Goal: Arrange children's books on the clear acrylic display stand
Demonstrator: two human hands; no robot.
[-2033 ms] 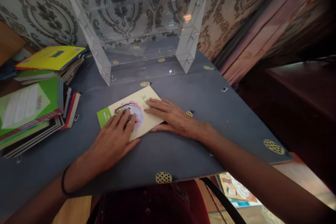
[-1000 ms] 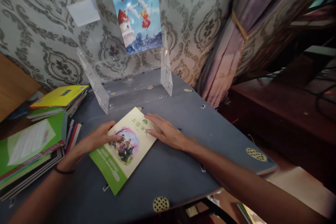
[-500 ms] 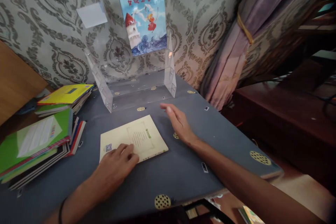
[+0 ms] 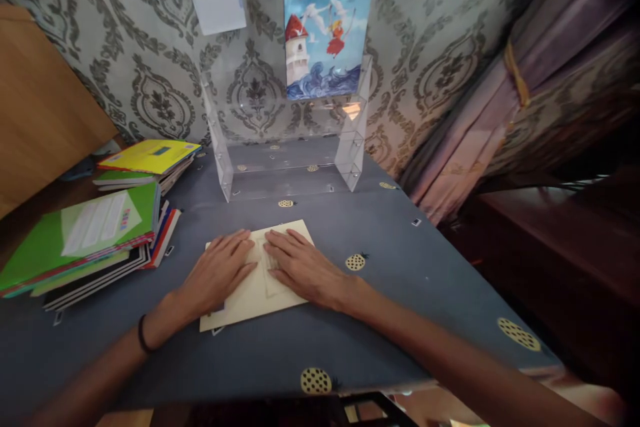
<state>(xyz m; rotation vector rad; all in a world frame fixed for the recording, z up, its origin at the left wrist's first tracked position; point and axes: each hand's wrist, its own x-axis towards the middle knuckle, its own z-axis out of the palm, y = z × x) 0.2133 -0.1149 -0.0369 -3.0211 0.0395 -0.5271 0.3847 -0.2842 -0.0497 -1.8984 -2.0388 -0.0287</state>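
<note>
A thin cream-coloured book lies closed on the table in front of me. My left hand rests flat on its left half, fingers stretched out, covering most of a small printed patch near the lower left corner. On the right half lies my right hand, palm down with its fingers extended and pointing left. The fingertips of both hands come close to each other at the middle of the cover, and much of the printing there is hidden.
Behind the book stands a clear acrylic rack, with a blue picture book upright at its top. Stacked books, a green one and a yellow one uppermost, sit at the left. A purple curtain hangs right of the patterned table.
My right hand has come from beside the book onto its right half. My left hand has moved up and flattened on the cover. The view has shifted left.
</note>
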